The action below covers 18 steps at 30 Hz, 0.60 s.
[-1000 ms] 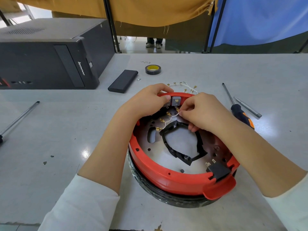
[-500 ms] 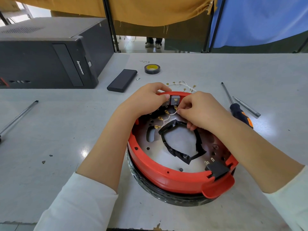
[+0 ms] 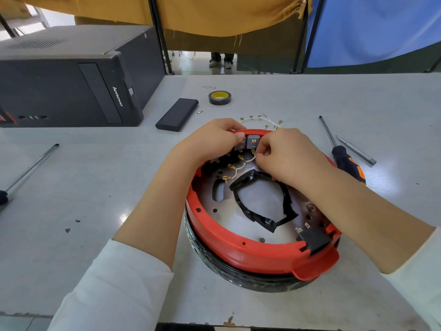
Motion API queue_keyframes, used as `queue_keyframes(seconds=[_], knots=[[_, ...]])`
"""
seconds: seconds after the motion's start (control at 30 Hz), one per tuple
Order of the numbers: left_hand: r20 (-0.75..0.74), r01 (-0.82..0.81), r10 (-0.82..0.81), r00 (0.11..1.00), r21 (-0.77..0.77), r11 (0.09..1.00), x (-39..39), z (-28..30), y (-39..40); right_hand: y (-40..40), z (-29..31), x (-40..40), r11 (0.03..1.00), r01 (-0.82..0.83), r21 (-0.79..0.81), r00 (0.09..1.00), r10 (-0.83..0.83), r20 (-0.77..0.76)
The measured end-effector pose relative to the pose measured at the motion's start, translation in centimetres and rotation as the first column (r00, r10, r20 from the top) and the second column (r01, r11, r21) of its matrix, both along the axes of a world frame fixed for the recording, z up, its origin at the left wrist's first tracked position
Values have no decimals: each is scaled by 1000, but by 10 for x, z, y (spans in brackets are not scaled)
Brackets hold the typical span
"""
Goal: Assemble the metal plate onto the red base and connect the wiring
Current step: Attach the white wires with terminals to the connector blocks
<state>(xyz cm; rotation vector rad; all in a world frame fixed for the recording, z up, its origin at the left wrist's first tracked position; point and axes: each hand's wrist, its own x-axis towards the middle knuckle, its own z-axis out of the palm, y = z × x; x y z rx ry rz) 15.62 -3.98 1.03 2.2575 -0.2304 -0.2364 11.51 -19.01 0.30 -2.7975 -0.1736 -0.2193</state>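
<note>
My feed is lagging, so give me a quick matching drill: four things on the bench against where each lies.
Things:
1. tape roll
2. orange-handled screwdriver
3. computer tower
4. loose white wires

Places:
A. far left of the table
B. just beyond the red base
C. right of the base
D. far, near the table's middle

Pairs: 1-D, 2-C, 3-A, 4-B
</note>
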Motion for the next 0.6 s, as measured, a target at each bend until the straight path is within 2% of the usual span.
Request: queue_keyframes(seconds=[0.6], knots=[[-2,-16,16,1000,13,1000,5,2,0,4,-3,7,995,35,-95,997,-28,66]])
